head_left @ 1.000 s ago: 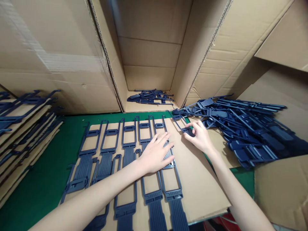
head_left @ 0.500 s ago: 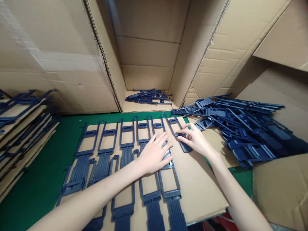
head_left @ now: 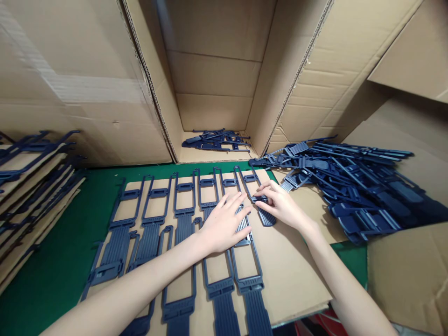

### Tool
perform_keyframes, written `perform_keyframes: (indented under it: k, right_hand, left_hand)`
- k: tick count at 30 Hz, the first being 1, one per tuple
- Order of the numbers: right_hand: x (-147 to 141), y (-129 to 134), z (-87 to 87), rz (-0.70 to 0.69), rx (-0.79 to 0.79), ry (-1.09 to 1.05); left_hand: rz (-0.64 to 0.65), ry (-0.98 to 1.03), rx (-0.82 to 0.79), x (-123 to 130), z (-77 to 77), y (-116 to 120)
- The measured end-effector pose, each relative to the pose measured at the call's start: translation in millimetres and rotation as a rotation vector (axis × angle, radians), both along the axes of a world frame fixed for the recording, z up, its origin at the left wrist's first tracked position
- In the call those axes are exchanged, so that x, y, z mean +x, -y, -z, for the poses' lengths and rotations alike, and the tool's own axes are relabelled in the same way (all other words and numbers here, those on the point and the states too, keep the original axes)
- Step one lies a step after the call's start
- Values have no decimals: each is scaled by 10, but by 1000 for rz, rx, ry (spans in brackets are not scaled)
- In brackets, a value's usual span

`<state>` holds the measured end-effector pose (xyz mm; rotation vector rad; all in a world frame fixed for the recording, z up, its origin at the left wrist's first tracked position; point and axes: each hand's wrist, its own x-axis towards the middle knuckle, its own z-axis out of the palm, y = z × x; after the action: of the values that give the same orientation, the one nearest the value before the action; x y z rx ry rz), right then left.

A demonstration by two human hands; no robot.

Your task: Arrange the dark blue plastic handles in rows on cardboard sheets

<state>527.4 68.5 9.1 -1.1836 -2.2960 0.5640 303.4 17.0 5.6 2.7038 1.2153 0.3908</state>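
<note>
Head view, held piece: a dark blue plastic frame piece (head_left: pixel 268 218) with a slim, open rectangular frame at its far end, a slotted crossbar set across that frame, and a ribbed tongue with a rounded tip at the near end; the finish looks matt, with light catching the ribs.
Place of the piece: at the right end of the far row, on the brown cardboard sheet (head_left: pixel 290 275), angled with its tongue towards the lower right; its middle is partly hidden by the fingers.
Right hand: the right hand (head_left: pixel 285 207) has its thumb and fingers drawn narrow around the middle of the piece, holding it where frame meets tongue.
Left hand: the left hand (head_left: pixel 224 226) lies palm down over the laid-out pieces, fingers spread wide, nothing pinched between them; a ribbed section shows beside the fingertips.
Rows on the sheet: matching dark blue laid-out pieces (head_left: pixel 184 187) stand side by side, frames and ribbed tongues alternating, the near ones partly under the left forearm.
Right side: a tangled heap of dark blue pieces (head_left: pixel 350 177).
Far side: an open brown cardboard box (head_left: pixel 214 74) with a small pile of dark blue pieces (head_left: pixel 217 140) at its bottom.
Left side: a layered stack of cardboard sheets and blue frames (head_left: pixel 45 200) near the green-topped table (head_left: pixel 70 252).
</note>
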Motion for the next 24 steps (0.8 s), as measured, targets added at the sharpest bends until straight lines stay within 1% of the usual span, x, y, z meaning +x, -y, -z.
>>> perform_keyframes:
  k: [4,6,8,10,12,14,16,19,22,24]
  right_hand:
    - [1,-10,-20,-11,10,-7]
    - [50,-47,-32,50,53,-20]
    - [143,-104,-36,185,143,-47]
    - [270,-172,-22,355,253,-42]
    - [401,-233,18,504,319,48]
    - [503,-277,77,588,309,193]
    - [557,-301,141,593,259,305]
    - [567,-314,213,564,214,366]
    - [570,-329,235,567,195,343]
    - [614,-353,229,577,171,267]
  left_hand:
    - [2,3,4,3,-8,2]
    - [1,9,8,2,-10,3]
    - [0,10,7,1,-11,5]
    - [0,7,1,-1,-12,6]
    - [1,5,-3,-3,-15,6]
    - [1,2,-3,-4,-20,7]
    - [3,-2,-2,-4,-30,6]
    - [5,-7,-4,1,-46,3]
    - [7,-7,-1,9,-53,0]
    - [9,-7,1,12,-50,-2]
